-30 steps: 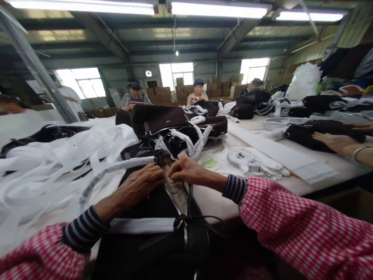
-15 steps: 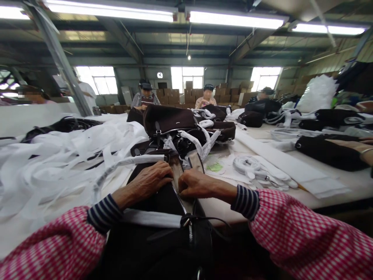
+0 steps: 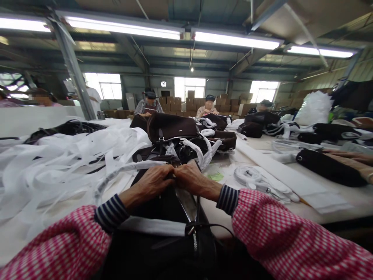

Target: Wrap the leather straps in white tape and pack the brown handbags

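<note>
A black bag [image 3: 157,249] lies in front of me, its metal zipper [image 3: 194,237] running away from me and parted toward the far end. My left hand [image 3: 154,179] is closed over the bag's far left edge. Against it, my right hand [image 3: 190,179] has its fingers curled on the far end of the opening; the two hands touch. The fingertips are hidden, so the exact part of the bag pinched there cannot be made out. A white-wrapped handle [image 3: 157,226] crosses the bag, and another wrapped handle [image 3: 122,171] arches to the left.
Dark bags [image 3: 175,128] are piled just beyond my hands. White strips [image 3: 72,155] heap up on the left. On the right lie wrapped straps [image 3: 250,177], a long white sheet [image 3: 291,175] and a black bag [image 3: 329,165] under another person's hands. Several people sit across the table.
My right hand has moved left and up until it meets my left hand, and the bag's opening is drawn narrower there. The whole view has shifted slightly downward in the frame.
</note>
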Motion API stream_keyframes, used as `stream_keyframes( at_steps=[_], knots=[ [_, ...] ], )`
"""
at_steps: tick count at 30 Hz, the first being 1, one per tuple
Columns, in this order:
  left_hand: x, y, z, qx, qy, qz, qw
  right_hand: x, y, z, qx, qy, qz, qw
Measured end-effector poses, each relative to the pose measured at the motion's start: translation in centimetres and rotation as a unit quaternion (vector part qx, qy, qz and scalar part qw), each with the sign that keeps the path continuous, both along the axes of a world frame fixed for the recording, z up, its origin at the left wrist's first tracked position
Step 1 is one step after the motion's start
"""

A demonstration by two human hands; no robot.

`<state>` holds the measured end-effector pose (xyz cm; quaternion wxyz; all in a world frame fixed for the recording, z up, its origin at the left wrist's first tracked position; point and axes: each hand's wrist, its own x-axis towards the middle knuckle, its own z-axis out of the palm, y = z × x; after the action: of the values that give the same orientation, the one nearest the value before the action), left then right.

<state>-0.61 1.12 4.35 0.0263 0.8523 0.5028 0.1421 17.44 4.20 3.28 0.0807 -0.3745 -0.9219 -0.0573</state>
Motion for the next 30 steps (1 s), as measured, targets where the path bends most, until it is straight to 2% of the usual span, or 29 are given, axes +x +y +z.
stream_keyframes(
  at_steps=[3, 6, 14, 17, 19, 21, 24, 27, 30],
  knots=[
    [0.6, 0.8, 0.6, 0.017, 0.016, 0.034, 0.999, -0.7, 1.9, -0.5, 0.014, 0.042, -0.028, 0.999],
    [1.0, 1.5, 0.2, 0.027, 0.022, 0.063, 0.997, -0.6, 2.7, -1.3, 0.019, 0.070, -0.046, 0.996],
    [1.3, 3.0, -0.6, -0.009, -0.015, 0.096, 0.995, 0.5, 2.7, -2.5, 0.000, 0.135, -0.046, 0.990],
    [1.8, 3.1, -1.0, 0.007, -0.006, 0.121, 0.993, 0.8, 2.4, -2.4, -0.005, 0.155, -0.042, 0.987],
    [2.1, 3.0, -1.6, 0.030, 0.010, 0.128, 0.991, 1.1, 2.3, -2.0, -0.013, 0.210, -0.035, 0.977],
    [2.4, 2.6, -2.2, 0.055, 0.026, 0.125, 0.990, 1.6, 2.2, -1.5, -0.051, 0.310, -0.024, 0.949],
    [2.5, 1.7, -2.8, 0.087, 0.046, 0.121, 0.988, 2.5, 2.2, -0.5, -0.146, 0.471, 0.005, 0.870],
    [2.6, 0.8, -3.0, 0.117, 0.070, 0.097, 0.986, 4.1, 2.3, 0.9, -0.209, 0.565, 0.023, 0.798],
    [2.8, 0.2, -2.9, 0.151, 0.100, 0.039, 0.983, 6.8, 2.0, 2.8, -0.244, 0.586, -0.008, 0.773]
  ],
)
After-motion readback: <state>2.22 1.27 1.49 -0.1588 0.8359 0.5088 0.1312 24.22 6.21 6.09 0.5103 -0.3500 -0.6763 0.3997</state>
